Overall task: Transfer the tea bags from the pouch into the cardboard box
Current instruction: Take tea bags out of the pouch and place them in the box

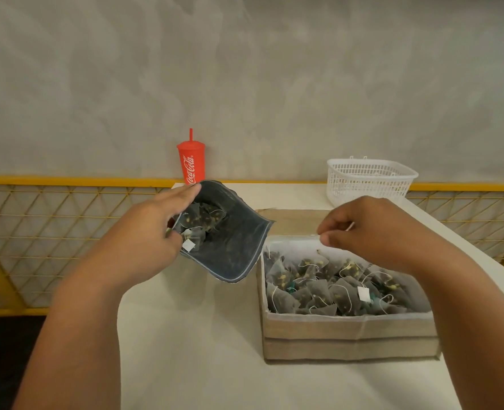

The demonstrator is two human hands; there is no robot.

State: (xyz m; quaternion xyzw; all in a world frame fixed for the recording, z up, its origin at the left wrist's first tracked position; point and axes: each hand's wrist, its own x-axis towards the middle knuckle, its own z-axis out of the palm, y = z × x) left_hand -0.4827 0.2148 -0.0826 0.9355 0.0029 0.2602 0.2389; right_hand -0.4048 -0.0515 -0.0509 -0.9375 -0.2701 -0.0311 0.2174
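Head view: left hand at centre frame, grip clamped on the pouch rim; a few tea bags inside; right hand over the cardboard box, lower right, grip curled, whether pinching anything I cannot tell; best to tilt the mouth wider and lift bags by their strings.

Cardboard box: brown, open-topped, white-lined, filled with dark pyramid tea bags bearing strings and white tags. Pouch: dark grey, mouth open, tilted, just left of the box, more bags inside.
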